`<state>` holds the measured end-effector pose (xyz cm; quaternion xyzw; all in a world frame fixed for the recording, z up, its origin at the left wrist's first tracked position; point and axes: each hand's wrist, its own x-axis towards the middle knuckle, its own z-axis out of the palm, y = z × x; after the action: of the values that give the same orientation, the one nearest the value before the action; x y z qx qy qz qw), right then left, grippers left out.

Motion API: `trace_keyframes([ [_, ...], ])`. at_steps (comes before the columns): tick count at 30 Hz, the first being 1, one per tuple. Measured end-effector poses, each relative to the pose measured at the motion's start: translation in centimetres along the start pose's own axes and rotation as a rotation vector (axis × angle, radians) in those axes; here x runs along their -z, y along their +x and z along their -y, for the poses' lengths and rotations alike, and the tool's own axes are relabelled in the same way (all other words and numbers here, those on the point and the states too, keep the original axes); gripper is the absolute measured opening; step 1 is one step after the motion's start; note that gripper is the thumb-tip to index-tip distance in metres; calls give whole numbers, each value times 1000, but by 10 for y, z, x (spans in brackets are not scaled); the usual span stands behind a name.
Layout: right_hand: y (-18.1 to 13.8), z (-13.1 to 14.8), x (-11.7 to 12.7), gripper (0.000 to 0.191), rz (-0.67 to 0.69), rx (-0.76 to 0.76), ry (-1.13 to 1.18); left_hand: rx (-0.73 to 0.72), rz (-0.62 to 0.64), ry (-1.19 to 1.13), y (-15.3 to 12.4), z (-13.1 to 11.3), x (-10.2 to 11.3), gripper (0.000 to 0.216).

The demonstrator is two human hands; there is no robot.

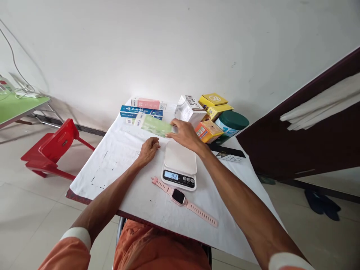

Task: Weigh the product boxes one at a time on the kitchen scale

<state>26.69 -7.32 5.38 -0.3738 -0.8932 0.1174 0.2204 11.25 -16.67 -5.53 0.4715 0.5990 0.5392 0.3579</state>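
Note:
My right hand grips one end of a long green and white carton, slightly blurred, and holds it tilted above the table beyond the scale. On the cloth to the left of the scale, my left hand rests with its fingers curled in and nothing visible in them. The white kitchen scale has a bare platform, and its lit display appears to read 362. Just in front of it a pink smartwatch lies with its strap stretched out and its screen dark.
At the back left lie a blue carton and a pink and white carton. Back right are a white box, yellow boxes, an orange box, a green-lidded tub and a black-and-white box. A red chair stands left.

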Motion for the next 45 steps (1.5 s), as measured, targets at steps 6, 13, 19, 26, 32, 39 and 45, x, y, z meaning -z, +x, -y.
trace_keyframes([
  [6, -89, -41, 58, 21, -81, -95, 34, 7, 8, -20, 0, -1, 1, 25],
  [13, -137, -52, 45, 24, -29, -125, 39, 5, 11, 5, 0, -5, 3, 30],
  [19, -135, -52, 38, 36, -37, -139, 58, -10, 17, 42, -1, -10, 6, 33],
  [26, -188, -47, 39, 45, -391, -436, 309, 6, 33, 32, -1, -10, 6, 35],
  [32, -237, -55, 1, 39, -390, -648, 392, -8, 24, 74, -3, -13, 6, 33],
  [39, -235, -55, 0, 30, -413, -625, 388, -12, 28, 52, -4, -14, 7, 37],
  [45, -210, -30, 18, 18, -545, -209, 52, -33, 53, 87, -2, -12, 7, 38],
])
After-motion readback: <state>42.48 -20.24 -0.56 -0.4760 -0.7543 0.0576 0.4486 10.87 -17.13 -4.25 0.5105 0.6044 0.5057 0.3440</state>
